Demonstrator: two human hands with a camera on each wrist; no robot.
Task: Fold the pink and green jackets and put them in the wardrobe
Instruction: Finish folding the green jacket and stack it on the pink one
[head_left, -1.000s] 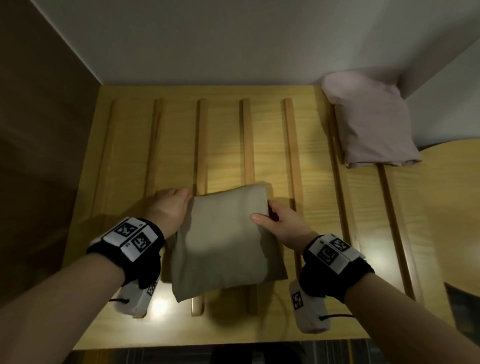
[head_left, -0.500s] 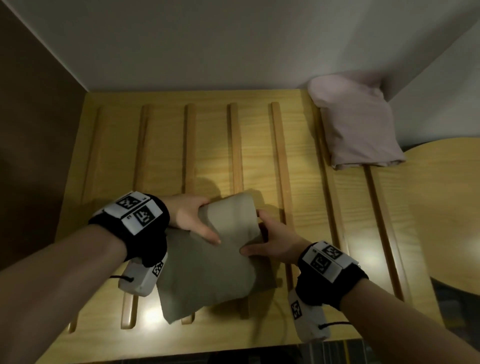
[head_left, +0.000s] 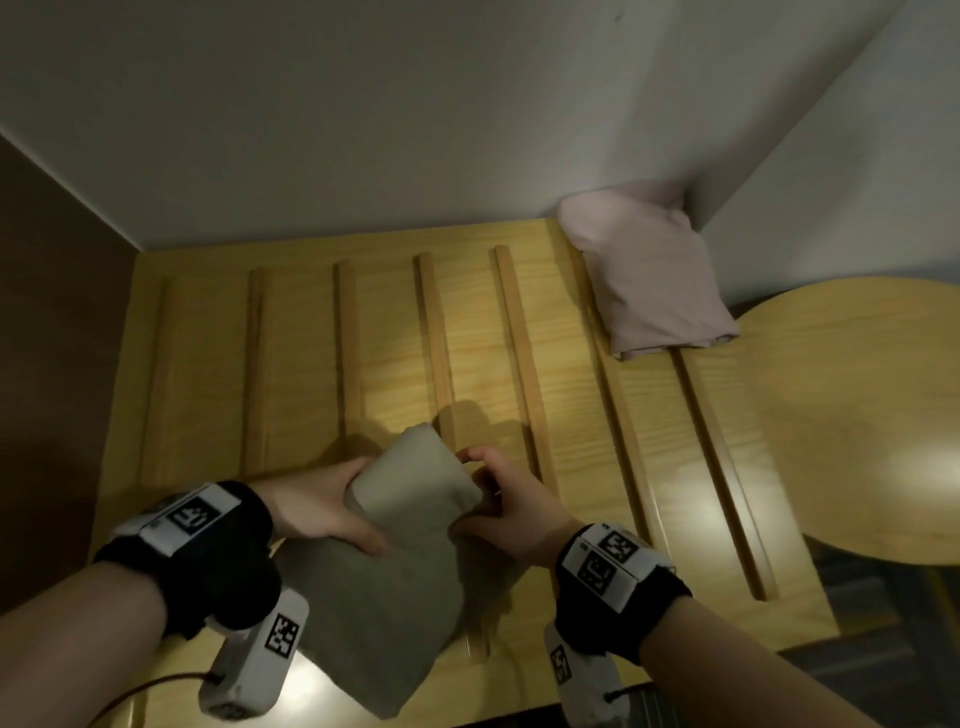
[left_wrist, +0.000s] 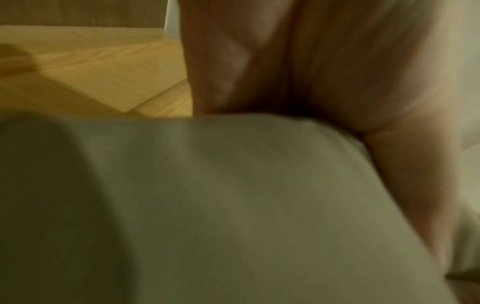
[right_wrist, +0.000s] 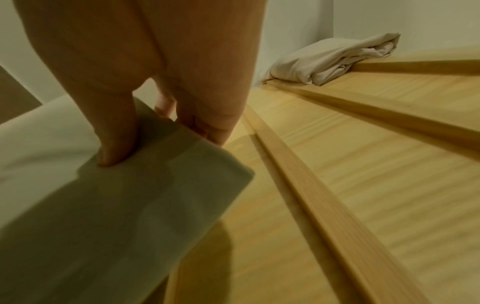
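The folded green jacket (head_left: 395, 561) is lifted at its far end above the wooden slatted shelf (head_left: 571, 415), and it bends in the middle. My left hand (head_left: 322, 506) grips its left edge, thumb on top. My right hand (head_left: 498, 504) pinches its right edge, thumb on top and fingers beneath, as the right wrist view shows (right_wrist: 116, 144). In the left wrist view the green jacket (left_wrist: 207, 205) fills the lower frame. The folded pink jacket (head_left: 649, 270) lies in the shelf's far right corner, also in the right wrist view (right_wrist: 330, 59).
Raised wooden slats (head_left: 524, 364) run front to back across the shelf. A white back wall (head_left: 363, 130) and a dark brown left side panel (head_left: 57, 338) enclose it. A round wooden tabletop (head_left: 857, 415) juts in at the right.
Both hands have closed in on the green jacket and raised its far end off the shelf, so it bends in the middle. The head view has tilted upward.
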